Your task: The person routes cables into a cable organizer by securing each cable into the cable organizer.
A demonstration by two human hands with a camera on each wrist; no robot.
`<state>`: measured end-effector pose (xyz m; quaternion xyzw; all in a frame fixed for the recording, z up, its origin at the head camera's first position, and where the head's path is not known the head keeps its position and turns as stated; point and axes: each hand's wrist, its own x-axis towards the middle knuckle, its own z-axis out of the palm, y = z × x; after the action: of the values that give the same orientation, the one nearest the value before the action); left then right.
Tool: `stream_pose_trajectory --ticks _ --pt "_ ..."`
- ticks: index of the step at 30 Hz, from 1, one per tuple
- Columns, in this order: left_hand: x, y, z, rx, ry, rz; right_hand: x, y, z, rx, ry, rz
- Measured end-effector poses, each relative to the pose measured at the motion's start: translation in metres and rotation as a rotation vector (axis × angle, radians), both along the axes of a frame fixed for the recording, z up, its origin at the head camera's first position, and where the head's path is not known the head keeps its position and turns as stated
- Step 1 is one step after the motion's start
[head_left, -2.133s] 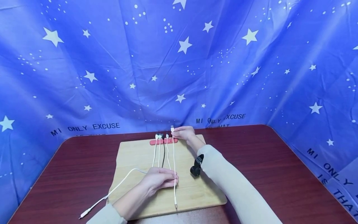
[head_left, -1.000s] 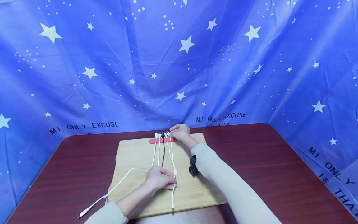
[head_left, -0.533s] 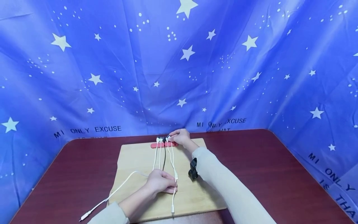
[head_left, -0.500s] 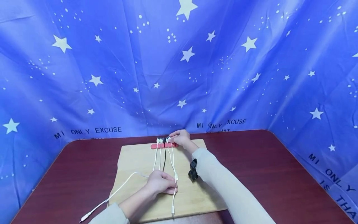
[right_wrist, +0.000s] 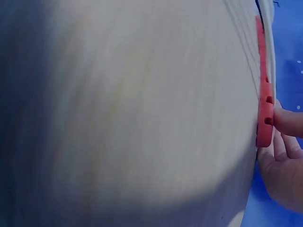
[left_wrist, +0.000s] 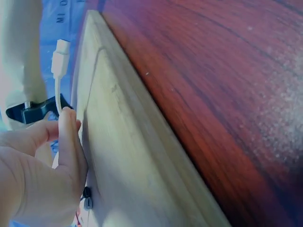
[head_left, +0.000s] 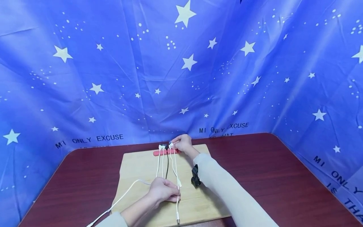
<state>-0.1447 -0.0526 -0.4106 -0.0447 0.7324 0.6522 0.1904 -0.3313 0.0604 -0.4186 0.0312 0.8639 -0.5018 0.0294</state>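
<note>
My left hand (head_left: 164, 189) pinches a white USB cable (head_left: 177, 206) between thumb and fingers, its lower plug (left_wrist: 59, 61) sticking out past the fingertips. At the back edge of the wooden board (head_left: 136, 167), my right hand (head_left: 182, 143) pinches the same cable's upper end. That end is at the right part of a red cable holder strip (right_wrist: 263, 109), whose notches show in the right wrist view. A black cable (head_left: 168, 164) and several white cables run from the strip toward me. Part of them passes behind my left hand.
One white cable (head_left: 109, 210) trails off the board's left side onto the dark red table (head_left: 246, 157). A black wrist camera (head_left: 195, 176) sits on the right sleeve. A blue star-printed curtain (head_left: 181, 78) hangs right behind the table.
The right hand has brought the cable's upper plug down from above the strip to its right part, beside the other cables. The left hand keeps its pinch, nearly in place. The view has tilted slightly.
</note>
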Motion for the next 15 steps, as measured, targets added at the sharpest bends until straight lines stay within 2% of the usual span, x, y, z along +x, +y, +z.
stream_pose_trajectory --ticks 5,10,15 --pt "0.000 0.000 0.003 -0.062 0.012 -0.002 0.001 -0.008 0.000 0.022 0.001 -0.053" --pt "-0.005 0.000 0.006 -0.125 0.014 -0.006 0.006 -0.012 0.005 0.099 0.052 -0.084" --pt "-0.008 0.003 0.005 -0.116 -0.017 -0.019 0.007 -0.005 0.006 0.123 0.052 -0.105"
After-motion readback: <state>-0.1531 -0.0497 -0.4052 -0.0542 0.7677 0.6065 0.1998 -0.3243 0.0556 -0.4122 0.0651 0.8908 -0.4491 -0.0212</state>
